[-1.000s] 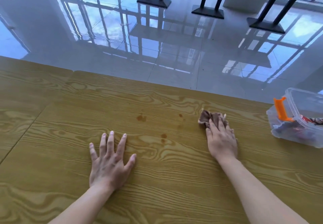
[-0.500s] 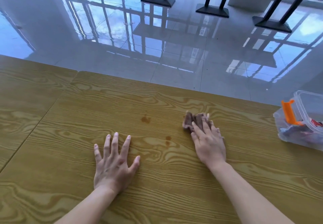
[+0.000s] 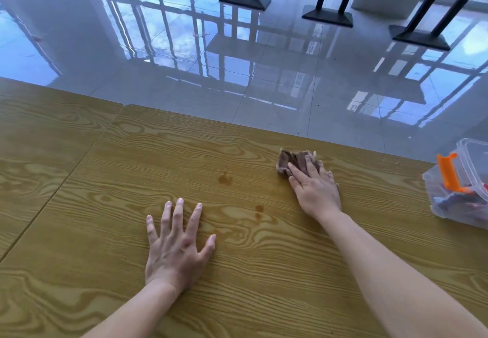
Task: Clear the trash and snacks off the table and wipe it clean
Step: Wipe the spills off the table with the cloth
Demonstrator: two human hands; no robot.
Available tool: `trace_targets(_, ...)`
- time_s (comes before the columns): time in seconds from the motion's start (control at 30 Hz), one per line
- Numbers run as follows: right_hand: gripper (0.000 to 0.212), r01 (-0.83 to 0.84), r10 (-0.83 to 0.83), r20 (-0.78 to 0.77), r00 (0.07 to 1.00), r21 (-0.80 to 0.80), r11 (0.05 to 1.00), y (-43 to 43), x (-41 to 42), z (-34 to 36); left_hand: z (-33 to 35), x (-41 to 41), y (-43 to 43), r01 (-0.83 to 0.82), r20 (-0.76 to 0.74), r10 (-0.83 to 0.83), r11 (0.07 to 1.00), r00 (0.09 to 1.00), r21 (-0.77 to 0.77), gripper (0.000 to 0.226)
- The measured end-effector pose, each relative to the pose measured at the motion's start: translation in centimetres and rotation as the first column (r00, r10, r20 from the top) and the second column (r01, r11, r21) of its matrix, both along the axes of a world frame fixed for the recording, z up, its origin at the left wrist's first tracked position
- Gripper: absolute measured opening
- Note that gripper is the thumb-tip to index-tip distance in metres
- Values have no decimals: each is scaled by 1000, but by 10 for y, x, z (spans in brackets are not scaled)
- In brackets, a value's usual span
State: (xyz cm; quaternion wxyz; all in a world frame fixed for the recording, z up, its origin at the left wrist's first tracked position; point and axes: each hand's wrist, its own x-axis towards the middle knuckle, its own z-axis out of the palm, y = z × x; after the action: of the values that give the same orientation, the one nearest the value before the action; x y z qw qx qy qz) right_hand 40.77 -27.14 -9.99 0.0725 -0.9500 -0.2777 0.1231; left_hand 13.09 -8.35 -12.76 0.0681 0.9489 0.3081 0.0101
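Note:
My right hand (image 3: 315, 190) presses a crumpled brown cloth (image 3: 290, 159) flat against the wood-grain table (image 3: 132, 168); the fingers lie on top of the cloth, which sticks out toward the table's far edge. My left hand (image 3: 177, 245) rests palm down on the table with fingers spread, holding nothing. Two brown stains sit between the hands: one (image 3: 225, 179) left of the cloth, a smaller stain (image 3: 258, 211) nearer to me.
A clear plastic box (image 3: 472, 158) with an orange latch (image 3: 447, 171) stands at the right edge, wrappers inside. A seam (image 3: 66, 176) splits the tabletop on the left. Beyond the far edge lies shiny tiled floor with black table bases (image 3: 327, 17).
My right hand has slid the cloth leftward along the table toward the stains. The left hand has stayed flat in place.

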Motion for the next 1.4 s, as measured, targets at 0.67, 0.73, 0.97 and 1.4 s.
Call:
trace_targets(0.67, 50, -184, 179, 133, 975, 22, 983, -57, -114, -13, 2, 0, 0, 3, 1, -3, 1000, 1000, -19, 75)
trace_targets(0.73, 52, 113, -116, 92, 989, 39, 993, -29, -84, -8, 3, 0, 0, -3, 6, 3, 1000, 1000, -17, 76)
trace_targets(0.97, 50, -368, 364, 66, 929, 69, 927, -26, -149, 2, 1, -1, 0, -2, 10, 2, 1000, 1000, -2, 75)
trace_targets(1.4, 51, -373, 372, 34, 928, 34, 927, -31, -143, 1, -1, -2, 0, 4, 22, -4, 1000, 1000, 1, 76)
